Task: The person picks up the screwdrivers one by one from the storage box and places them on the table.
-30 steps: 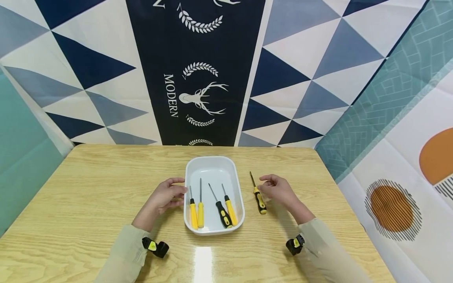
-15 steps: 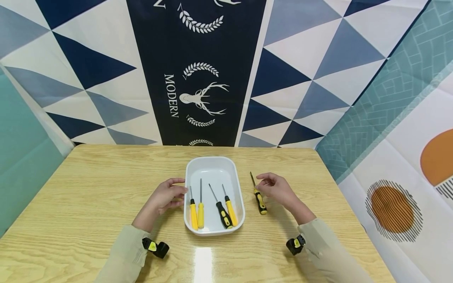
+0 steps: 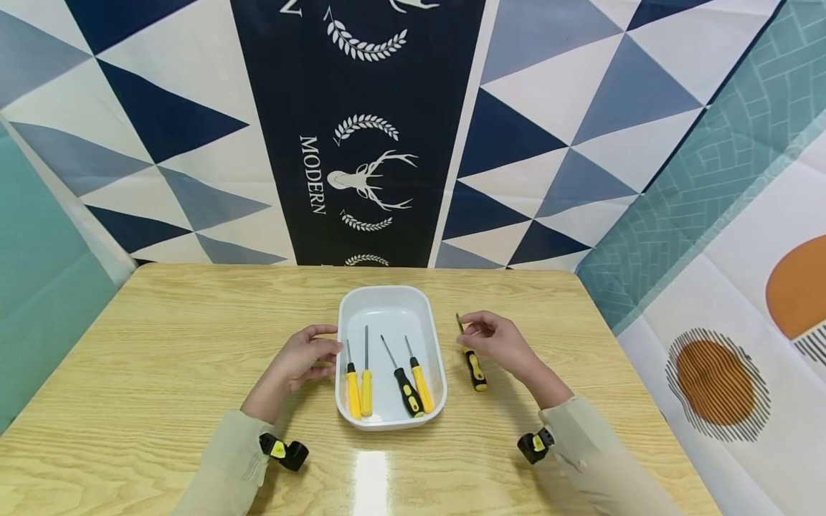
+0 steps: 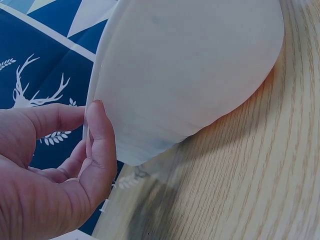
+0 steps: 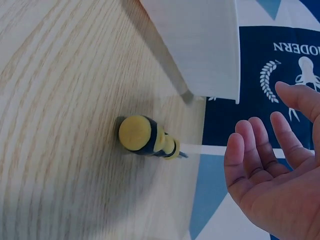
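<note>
A white plastic tray [image 3: 391, 297] stands on the table, with several screwdrivers lying in it, among them a yellow screwdriver [image 3: 366, 390] and a black-and-yellow screwdriver [image 3: 408, 393]. My left hand [image 3: 308, 356] pinches the tray's left rim; the left wrist view shows the thumb against the outer wall [image 4: 190, 65]. Right of the tray, another black-and-yellow screwdriver [image 3: 475, 369] lies on the table, shaft pointing away. Over its shaft hovers my right hand [image 3: 502, 344], fingers loosely bent and holding nothing. In the right wrist view a gap separates that hand [image 5: 275, 185] from the screwdriver's handle [image 5: 137, 134].
The wooden table [image 3: 193, 322] ends at a patterned backdrop [image 3: 361, 179] behind the tray. A patterned cloth [image 3: 697, 401] hangs along the right side. Each sleeve carries a small black wrist camera [image 3: 284, 451].
My right hand has shifted slightly left and away from me, from beside the loose screwdriver's handle to over its shaft. The left hand, tray and screwdrivers stay put.
</note>
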The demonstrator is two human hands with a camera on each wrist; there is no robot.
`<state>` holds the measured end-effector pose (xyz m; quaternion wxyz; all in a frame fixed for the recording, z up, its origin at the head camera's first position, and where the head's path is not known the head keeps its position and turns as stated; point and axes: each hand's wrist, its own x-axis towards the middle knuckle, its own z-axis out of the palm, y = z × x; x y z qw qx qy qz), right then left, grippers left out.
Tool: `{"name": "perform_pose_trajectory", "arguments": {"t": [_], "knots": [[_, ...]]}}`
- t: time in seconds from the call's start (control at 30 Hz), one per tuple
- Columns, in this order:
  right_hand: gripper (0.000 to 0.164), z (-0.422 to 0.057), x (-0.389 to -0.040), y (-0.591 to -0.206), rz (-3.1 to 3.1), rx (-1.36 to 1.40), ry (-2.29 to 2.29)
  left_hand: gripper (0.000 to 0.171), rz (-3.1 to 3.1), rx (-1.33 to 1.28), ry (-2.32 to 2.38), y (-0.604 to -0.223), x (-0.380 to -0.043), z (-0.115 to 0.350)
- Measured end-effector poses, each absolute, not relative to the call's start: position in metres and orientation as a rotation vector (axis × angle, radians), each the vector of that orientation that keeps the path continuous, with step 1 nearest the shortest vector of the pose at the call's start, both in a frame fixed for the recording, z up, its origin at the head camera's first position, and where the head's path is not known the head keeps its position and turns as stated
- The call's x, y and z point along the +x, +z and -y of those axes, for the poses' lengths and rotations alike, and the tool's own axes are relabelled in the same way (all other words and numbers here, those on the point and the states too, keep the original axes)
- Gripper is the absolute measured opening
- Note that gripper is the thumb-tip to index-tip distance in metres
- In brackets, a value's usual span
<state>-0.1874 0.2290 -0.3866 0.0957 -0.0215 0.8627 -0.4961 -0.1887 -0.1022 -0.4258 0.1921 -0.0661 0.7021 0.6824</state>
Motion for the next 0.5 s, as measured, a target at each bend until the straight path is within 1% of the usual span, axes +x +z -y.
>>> {"name": "perform_pose_trajectory", "arguments": {"t": [0.23,0.5], "knots": [[0.036,-0.222,-0.185,-0.383,-2.561,-0.106,-1.447,0.048,-1.96,-0.214,1.908,-0.427,-0.189,0.102],[0.036,-0.214,-0.185,-0.381,-2.59,-0.152,-1.414,0.049,-1.964,-0.197,1.914,-0.425,-0.188,0.101]]}}
